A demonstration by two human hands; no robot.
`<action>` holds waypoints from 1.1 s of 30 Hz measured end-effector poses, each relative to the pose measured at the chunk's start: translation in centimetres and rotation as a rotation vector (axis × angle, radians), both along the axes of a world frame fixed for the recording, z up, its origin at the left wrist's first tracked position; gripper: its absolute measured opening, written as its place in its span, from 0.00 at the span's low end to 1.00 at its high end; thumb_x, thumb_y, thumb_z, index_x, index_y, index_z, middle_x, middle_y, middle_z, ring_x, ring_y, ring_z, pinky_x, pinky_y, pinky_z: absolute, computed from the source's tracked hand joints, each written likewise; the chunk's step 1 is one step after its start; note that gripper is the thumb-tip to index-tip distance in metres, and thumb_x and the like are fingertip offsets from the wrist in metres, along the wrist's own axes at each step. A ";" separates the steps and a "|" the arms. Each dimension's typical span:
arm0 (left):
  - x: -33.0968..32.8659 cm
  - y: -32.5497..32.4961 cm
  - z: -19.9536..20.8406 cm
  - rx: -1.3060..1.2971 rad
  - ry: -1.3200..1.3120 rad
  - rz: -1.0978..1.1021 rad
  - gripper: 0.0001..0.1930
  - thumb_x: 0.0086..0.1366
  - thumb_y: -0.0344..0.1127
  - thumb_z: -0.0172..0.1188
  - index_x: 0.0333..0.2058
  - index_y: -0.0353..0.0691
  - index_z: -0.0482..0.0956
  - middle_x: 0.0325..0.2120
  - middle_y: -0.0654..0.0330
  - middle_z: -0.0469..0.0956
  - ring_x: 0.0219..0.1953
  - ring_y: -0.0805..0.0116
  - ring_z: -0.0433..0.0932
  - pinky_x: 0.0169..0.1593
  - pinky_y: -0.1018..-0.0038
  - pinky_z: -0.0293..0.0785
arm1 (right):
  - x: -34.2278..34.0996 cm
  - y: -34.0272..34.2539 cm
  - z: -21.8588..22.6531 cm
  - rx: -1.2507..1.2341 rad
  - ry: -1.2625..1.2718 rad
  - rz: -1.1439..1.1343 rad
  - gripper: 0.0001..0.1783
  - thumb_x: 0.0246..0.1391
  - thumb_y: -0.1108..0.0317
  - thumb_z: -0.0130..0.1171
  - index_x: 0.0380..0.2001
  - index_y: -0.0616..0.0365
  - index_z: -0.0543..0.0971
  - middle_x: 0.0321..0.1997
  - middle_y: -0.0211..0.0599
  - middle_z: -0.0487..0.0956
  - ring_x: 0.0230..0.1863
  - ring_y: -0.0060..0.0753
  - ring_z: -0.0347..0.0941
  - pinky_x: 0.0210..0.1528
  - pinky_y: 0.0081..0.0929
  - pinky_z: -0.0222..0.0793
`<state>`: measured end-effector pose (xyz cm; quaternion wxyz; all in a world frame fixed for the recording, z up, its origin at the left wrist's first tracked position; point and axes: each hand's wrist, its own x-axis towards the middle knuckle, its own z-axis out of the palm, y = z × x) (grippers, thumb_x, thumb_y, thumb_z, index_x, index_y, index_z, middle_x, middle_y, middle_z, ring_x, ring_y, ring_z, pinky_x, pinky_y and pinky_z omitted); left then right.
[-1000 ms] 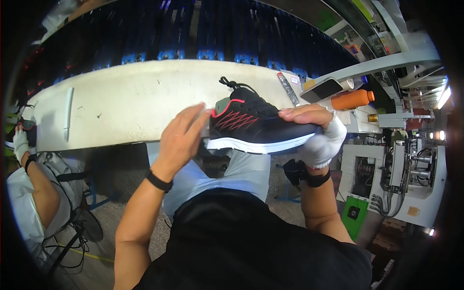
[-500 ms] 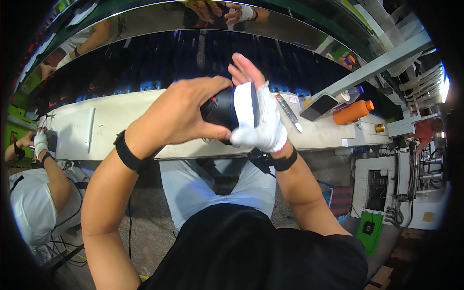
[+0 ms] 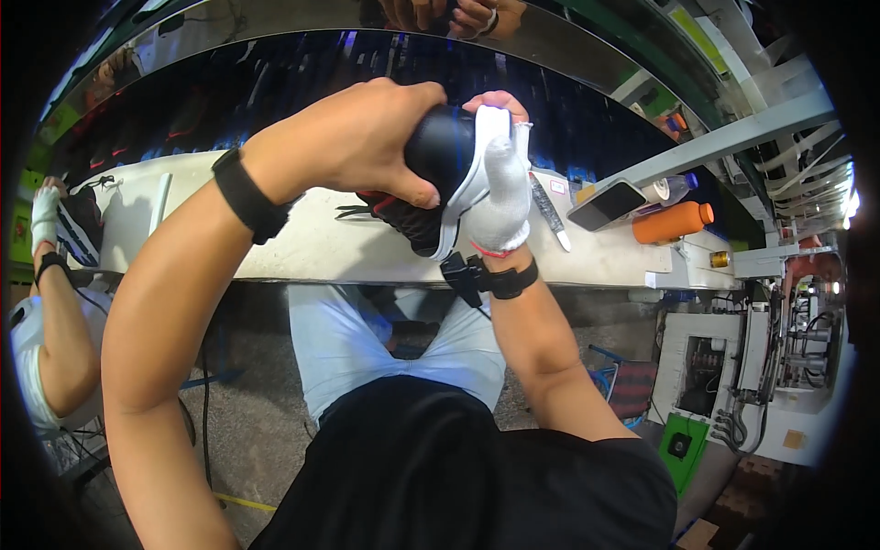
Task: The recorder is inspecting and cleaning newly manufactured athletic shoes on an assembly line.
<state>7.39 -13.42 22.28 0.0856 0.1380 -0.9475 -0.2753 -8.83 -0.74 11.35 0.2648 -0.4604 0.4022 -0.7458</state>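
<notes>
A black shoe [image 3: 440, 148] with a thick white sole hangs above the pale bench, turned on its side with the sole facing right. My bare left hand [image 3: 371, 137] is wrapped round the black upper, thumb on the near side. My right hand [image 3: 500, 188], in a white glove with bare fingertips, grips the white sole from the right, fingers curled over its far end. Red lining or trim and dark laces show near the shoe's opening, below my left hand. Part of the upper is hidden by my left hand.
On the bench [image 3: 302, 243] lie a marker-like pen [image 3: 550, 213], a phone [image 3: 607, 203], an orange bottle [image 3: 674, 223] and a white bar [image 3: 160, 203]. Beyond runs a dark roller conveyor [image 3: 275, 101]. At far left, a co-worker's gloved hand [image 3: 44, 215] is beside another shoe [image 3: 81, 225].
The shoe has turned, so more of its sole edge and its laced side show. My right fingers have gone from outstretched to curled over the sole. The co-worker's hand has lifted.
</notes>
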 end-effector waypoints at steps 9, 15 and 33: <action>-3.4 5.9 -0.5 -0.348 0.187 -0.186 0.31 0.48 0.40 0.84 0.46 0.31 0.78 0.34 0.45 0.86 0.37 0.43 0.88 0.42 0.55 0.84 | -2.8 6.5 2.7 0.113 -0.179 0.222 0.62 0.66 0.35 0.65 0.85 0.59 0.45 0.77 0.53 0.70 0.75 0.51 0.72 0.78 0.50 0.68; 1.3 9.4 -0.8 -0.343 0.073 -0.268 0.28 0.50 0.39 0.81 0.47 0.37 0.78 0.43 0.52 0.84 0.35 0.51 0.86 0.37 0.58 0.82 | 0.7 13.8 2.4 0.200 0.433 -0.037 0.58 0.56 0.49 0.78 0.81 0.59 0.58 0.78 0.54 0.69 0.77 0.52 0.68 0.77 0.46 0.64; 15.6 12.5 -9.9 -0.147 0.237 0.341 0.39 0.52 0.49 0.82 0.61 0.40 0.83 0.61 0.48 0.75 0.73 0.29 0.63 0.76 0.36 0.57 | 5.2 7.1 -8.1 0.187 0.886 -0.129 0.56 0.34 0.19 0.75 0.52 0.58 0.88 0.54 0.38 0.90 0.47 0.44 0.88 0.51 0.37 0.78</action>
